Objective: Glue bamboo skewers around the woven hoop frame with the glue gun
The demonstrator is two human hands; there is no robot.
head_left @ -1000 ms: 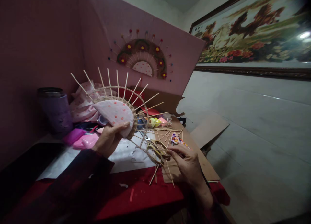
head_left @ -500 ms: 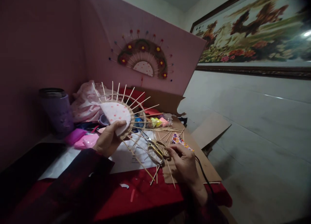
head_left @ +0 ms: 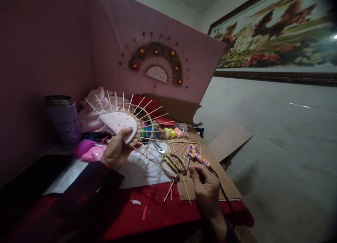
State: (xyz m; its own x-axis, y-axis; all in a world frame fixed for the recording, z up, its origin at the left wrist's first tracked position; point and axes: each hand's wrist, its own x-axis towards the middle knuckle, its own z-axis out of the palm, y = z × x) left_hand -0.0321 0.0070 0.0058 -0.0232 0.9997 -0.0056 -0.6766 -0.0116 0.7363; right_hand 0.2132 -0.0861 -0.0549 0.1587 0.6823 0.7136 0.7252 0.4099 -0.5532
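A half-round piece point(head_left: 118, 122) covered in white cloth with red spots is gripped at its lower right by my left hand point(head_left: 119, 149). Thin sticks fan out from its twine-wrapped edge, and a ring of twine point(head_left: 152, 125) runs across them. My right hand point(head_left: 205, 183) is closed in a pinch beside the gold-handled scissors point(head_left: 170, 165); what its fingertips hold is too small to make out, though a strand seems to lead toward them. Just above that hand lies a flower-patterned glue gun point(head_left: 199, 156).
Loose sticks point(head_left: 186, 188) lie on cardboard point(head_left: 216, 186) at the right. A purple tumbler point(head_left: 63, 122) and pink packets point(head_left: 93, 152) are at the left. A finished fan-shaped decoration point(head_left: 156, 51) hangs on the pink board behind. Red cloth point(head_left: 158, 208) covers the table's front.
The half-round piece has turned and tilted slightly in my left hand, its sticks now spreading farther left. My right hand has moved a little right and down, away from the scissors' handles.
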